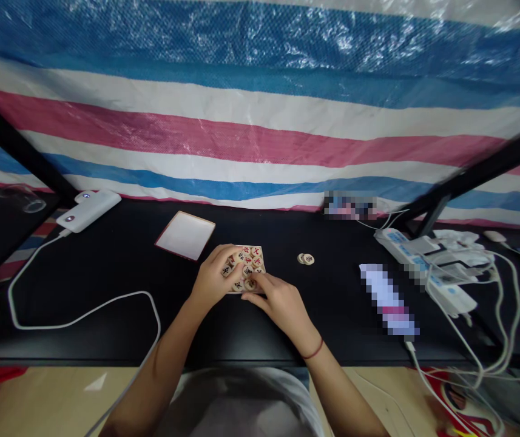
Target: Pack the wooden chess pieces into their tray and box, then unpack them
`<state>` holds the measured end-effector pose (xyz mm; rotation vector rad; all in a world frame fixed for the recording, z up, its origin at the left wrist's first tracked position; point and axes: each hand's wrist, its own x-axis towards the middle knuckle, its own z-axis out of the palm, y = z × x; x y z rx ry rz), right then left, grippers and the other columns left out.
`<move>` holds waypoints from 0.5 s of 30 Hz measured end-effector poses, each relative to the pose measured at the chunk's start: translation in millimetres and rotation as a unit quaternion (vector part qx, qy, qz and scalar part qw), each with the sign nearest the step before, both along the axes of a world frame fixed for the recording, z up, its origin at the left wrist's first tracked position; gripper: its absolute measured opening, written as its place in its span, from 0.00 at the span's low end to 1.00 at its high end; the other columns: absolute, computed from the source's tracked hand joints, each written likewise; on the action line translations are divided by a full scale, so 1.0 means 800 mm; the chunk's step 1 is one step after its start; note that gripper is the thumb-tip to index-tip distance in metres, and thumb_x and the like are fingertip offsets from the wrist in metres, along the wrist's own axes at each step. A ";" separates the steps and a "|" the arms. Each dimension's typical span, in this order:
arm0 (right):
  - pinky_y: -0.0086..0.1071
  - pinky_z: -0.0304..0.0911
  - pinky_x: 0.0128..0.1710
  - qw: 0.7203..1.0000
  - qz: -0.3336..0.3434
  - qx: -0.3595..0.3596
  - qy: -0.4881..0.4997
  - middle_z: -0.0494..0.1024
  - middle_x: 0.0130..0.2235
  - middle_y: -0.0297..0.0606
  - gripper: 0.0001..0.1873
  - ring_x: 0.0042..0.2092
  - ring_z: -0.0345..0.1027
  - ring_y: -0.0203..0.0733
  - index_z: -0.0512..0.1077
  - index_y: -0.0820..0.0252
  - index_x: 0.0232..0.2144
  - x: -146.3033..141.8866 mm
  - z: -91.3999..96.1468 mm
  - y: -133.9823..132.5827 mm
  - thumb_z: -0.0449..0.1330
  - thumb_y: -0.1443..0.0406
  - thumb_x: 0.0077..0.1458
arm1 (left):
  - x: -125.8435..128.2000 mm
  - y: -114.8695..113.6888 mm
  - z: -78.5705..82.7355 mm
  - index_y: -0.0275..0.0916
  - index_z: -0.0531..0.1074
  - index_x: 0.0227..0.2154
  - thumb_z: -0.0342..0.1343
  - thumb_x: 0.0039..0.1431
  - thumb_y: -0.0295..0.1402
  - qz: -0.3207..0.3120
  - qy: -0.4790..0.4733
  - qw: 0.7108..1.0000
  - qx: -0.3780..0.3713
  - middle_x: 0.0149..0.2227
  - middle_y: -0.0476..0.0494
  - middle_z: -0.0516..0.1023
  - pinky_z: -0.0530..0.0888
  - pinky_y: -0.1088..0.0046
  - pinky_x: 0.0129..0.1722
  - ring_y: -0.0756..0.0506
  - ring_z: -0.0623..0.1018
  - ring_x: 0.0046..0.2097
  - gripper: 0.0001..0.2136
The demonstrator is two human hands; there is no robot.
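A shallow square box full of round Chinese chess pieces with red and black characters lies on the black desk. Over its left side, my left hand curls its fingers and thumb about a piece on top. At the box's near right corner, my right hand has thumb and forefinger closed around another piece. Both hands partly cover the box and its contents. Two loose pieces overlap on the desk to the right.
An upturned box lid lies behind at left. A white power bank trails a cable along the left. To the right are a blurred phone, a power strip and tangled cables. A striped tarp hangs behind the desk.
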<state>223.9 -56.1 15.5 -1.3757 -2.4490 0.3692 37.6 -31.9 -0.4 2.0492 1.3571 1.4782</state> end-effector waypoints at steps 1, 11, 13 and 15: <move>0.29 0.64 0.32 1.000 0.000 -0.001 -0.006 0.78 0.36 0.40 0.15 0.36 0.74 0.42 0.71 0.57 0.43 -0.001 -0.002 0.000 0.57 0.54 0.61 | -0.001 0.000 0.000 0.41 0.70 0.45 0.54 0.60 0.29 0.002 -0.002 1.000 -0.006 0.45 0.42 0.77 0.76 0.67 0.48 0.46 0.77 0.47 0.11; 0.30 0.68 0.40 0.994 0.008 -0.027 0.103 0.77 0.42 0.39 0.10 0.41 0.74 0.40 0.75 0.56 0.42 0.007 0.004 -0.006 0.56 0.61 0.62 | -0.001 0.000 0.005 0.41 0.71 0.40 0.56 0.58 0.29 -0.066 0.041 0.996 -0.032 0.42 0.44 0.78 0.73 0.67 0.47 0.46 0.77 0.46 0.07; 0.30 0.68 0.38 0.986 -0.044 0.005 0.160 0.76 0.44 0.40 0.12 0.39 0.73 0.39 0.74 0.57 0.44 0.017 0.002 -0.002 0.55 0.60 0.62 | 0.002 -0.003 0.008 0.42 0.72 0.37 0.57 0.57 0.28 -0.109 0.097 0.988 -0.051 0.39 0.47 0.79 0.70 0.66 0.47 0.46 0.76 0.44 0.05; 0.31 0.67 0.35 0.973 -0.115 0.047 0.194 0.76 0.42 0.41 0.13 0.33 0.70 0.38 0.73 0.58 0.43 0.033 -0.003 0.007 0.54 0.59 0.62 | 0.005 -0.007 0.009 0.43 0.72 0.33 0.59 0.55 0.28 -0.132 0.152 0.977 -0.071 0.38 0.50 0.80 0.67 0.64 0.49 0.45 0.75 0.45 0.04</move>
